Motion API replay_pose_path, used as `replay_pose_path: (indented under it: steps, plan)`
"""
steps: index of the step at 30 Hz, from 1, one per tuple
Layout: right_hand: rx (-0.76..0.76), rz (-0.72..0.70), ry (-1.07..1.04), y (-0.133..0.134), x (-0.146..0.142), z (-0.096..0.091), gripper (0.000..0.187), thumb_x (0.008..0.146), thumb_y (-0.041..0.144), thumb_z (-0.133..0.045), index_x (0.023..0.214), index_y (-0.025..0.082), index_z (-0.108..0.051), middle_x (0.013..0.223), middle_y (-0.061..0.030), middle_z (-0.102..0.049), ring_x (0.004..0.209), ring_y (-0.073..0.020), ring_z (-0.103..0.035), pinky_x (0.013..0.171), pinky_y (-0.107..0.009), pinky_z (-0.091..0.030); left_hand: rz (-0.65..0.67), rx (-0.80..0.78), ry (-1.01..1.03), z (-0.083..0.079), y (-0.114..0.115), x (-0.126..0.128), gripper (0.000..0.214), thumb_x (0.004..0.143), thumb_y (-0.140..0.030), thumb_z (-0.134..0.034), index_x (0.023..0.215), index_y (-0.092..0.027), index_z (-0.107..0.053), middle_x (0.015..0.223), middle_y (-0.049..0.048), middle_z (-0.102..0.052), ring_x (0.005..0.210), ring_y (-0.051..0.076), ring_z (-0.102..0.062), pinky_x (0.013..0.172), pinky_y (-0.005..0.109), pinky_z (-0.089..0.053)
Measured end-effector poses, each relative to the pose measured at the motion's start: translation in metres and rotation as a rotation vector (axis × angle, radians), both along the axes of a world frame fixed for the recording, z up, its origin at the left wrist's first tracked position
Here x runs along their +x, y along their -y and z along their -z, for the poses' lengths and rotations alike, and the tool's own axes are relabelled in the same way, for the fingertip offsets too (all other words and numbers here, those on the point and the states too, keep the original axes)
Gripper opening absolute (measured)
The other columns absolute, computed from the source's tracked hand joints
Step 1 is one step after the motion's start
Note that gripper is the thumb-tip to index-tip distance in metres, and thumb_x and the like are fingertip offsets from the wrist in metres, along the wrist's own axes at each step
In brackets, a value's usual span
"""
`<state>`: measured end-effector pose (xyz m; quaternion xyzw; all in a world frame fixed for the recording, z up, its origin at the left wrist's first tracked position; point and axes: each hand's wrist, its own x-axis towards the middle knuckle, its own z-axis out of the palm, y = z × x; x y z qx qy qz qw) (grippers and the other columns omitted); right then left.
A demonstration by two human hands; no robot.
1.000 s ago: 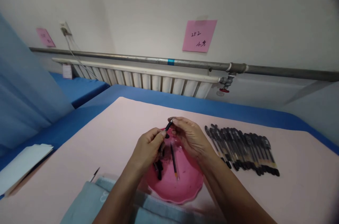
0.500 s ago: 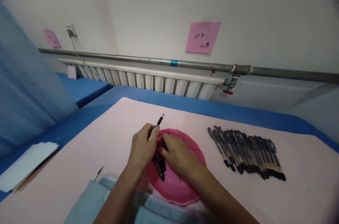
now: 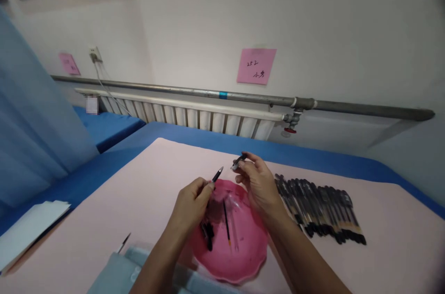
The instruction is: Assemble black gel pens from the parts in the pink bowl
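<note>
My left hand [image 3: 190, 203] is closed around a pen [image 3: 218, 174], its silver tip pointing up and to the right. In my right hand [image 3: 257, 185] a dark pen cap [image 3: 239, 161] is pinched between the fingers, held just off the pen's tip. Beneath both hands sits a pink scalloped plate [image 3: 239, 264]. On it lie a thin ink refill [image 3: 226, 222] and several black pen caps [image 3: 207, 237], partly hidden by my left hand. To the right, a row of capped pens [image 3: 321, 208] lies side by side.
A pink sheet [image 3: 139, 192] covers the blue table [image 3: 167, 129]. Light blue cloth [image 3: 114, 275] lies at the front, a pointed pen-like item [image 3: 124, 242] beside it. White papers [image 3: 33, 229] rest at the left edge. A radiator [image 3: 194, 115] and pipe run along the wall behind.
My right hand has risen out of the plate and now holds a cap near the pen tip. An ink refill now shows on the plate. The view has tilted up slightly.
</note>
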<state>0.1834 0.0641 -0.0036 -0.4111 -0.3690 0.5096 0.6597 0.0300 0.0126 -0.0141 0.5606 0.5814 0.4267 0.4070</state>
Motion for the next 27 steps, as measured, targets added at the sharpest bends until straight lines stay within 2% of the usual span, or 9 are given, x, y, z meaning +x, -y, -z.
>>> replay_pose_path:
  steps: [6,11,16,18,20,22,24,25,27]
  plan:
    - [-0.03,-0.02,-0.12,0.005,-0.005,-0.002,0.041,0.06,0.027,-0.072,0.097,0.02,-0.053,0.073,0.0016,-0.064,0.065,-0.0129,-0.059,0.049,-0.02,-0.041,0.049,0.004,0.008,-0.003,0.003,0.006,0.028,0.081,-0.04,-0.045,0.061,-0.02,-0.044,0.055,-0.0056,-0.041,0.051,0.01,-0.037,0.047,0.02,-0.028]
    - [-0.019,-0.053,-0.099,0.008,-0.009,-0.001,0.041,0.061,0.027,-0.073,0.097,0.019,-0.055,0.072,0.0023,-0.064,0.064,-0.012,-0.058,0.049,-0.02,-0.041,0.061,0.02,0.011,-0.004,0.004,0.007,0.027,0.081,-0.039,-0.046,0.062,-0.02,-0.047,0.057,-0.0055,-0.043,0.055,0.011,-0.039,0.051,0.021,-0.03]
    - [-0.054,-0.313,0.142,0.014,-0.011,0.001,0.037,0.065,0.027,-0.068,0.099,0.019,-0.056,0.064,0.0052,-0.061,0.049,-0.0084,-0.051,0.048,-0.021,-0.04,0.015,0.026,0.061,0.0,0.002,0.007,0.027,0.08,-0.04,-0.048,0.063,-0.019,-0.05,0.058,-0.005,-0.048,0.055,0.011,-0.043,0.05,0.021,-0.031]
    - [-0.078,-0.37,0.261,0.015,-0.009,0.0,0.043,0.07,0.032,-0.064,0.109,0.019,-0.054,0.067,0.0032,-0.062,0.048,-0.0097,-0.052,0.046,-0.022,-0.04,-0.025,-0.003,0.159,0.002,0.001,0.008,0.027,0.079,-0.042,-0.05,0.066,-0.018,-0.052,0.057,-0.005,-0.049,0.051,0.01,-0.043,0.048,0.021,-0.031]
    - [-0.082,-0.315,0.382,0.016,-0.007,-0.001,0.045,0.076,0.038,-0.056,0.116,0.02,-0.051,0.07,0.0015,-0.063,0.047,-0.0106,-0.052,0.044,-0.023,-0.039,-0.052,-0.039,0.313,0.003,0.0,0.009,0.027,0.077,-0.044,-0.053,0.07,-0.018,-0.053,0.055,-0.0056,-0.049,0.047,0.009,-0.042,0.046,0.02,-0.031]
    - [-0.052,-0.249,0.489,0.021,-0.009,-0.004,0.034,0.076,0.035,-0.055,0.106,0.019,-0.057,0.068,0.0019,-0.063,0.049,-0.0111,-0.052,0.044,-0.022,-0.039,-0.061,-0.066,0.514,0.002,0.0,0.012,0.027,0.073,-0.043,-0.059,0.074,-0.017,-0.054,0.055,-0.0061,-0.051,0.045,0.008,-0.044,0.046,0.02,-0.033]
    - [-0.013,-0.28,0.543,0.031,-0.016,-0.006,0.013,0.067,0.026,-0.063,0.079,0.019,-0.062,0.063,0.0029,-0.063,0.056,-0.0131,-0.056,0.051,-0.024,-0.043,-0.068,-0.072,0.717,-0.001,0.002,0.016,0.029,0.067,-0.041,-0.066,0.078,-0.017,-0.055,0.06,-0.0052,-0.057,0.05,0.009,-0.05,0.05,0.02,-0.038]
    - [0.005,-0.295,0.558,0.038,-0.021,-0.007,0.01,0.068,0.026,-0.061,0.077,0.021,-0.063,0.062,0.004,-0.063,0.058,-0.0141,-0.058,0.054,-0.025,-0.045,-0.07,-0.069,0.801,-0.003,0.004,0.019,0.031,0.064,-0.039,-0.07,0.08,-0.016,-0.056,0.062,-0.0043,-0.06,0.053,0.009,-0.054,0.053,0.02,-0.041]
    - [0.029,-0.285,0.579,0.051,-0.03,-0.008,0.018,0.068,0.023,-0.06,0.085,0.026,-0.062,0.064,0.0061,-0.065,0.059,-0.0157,-0.06,0.053,-0.027,-0.046,-0.078,-0.061,0.917,-0.007,0.009,0.026,0.034,0.061,-0.036,-0.074,0.082,-0.016,-0.057,0.066,-0.003,-0.063,0.059,0.011,-0.058,0.058,0.021,-0.044]
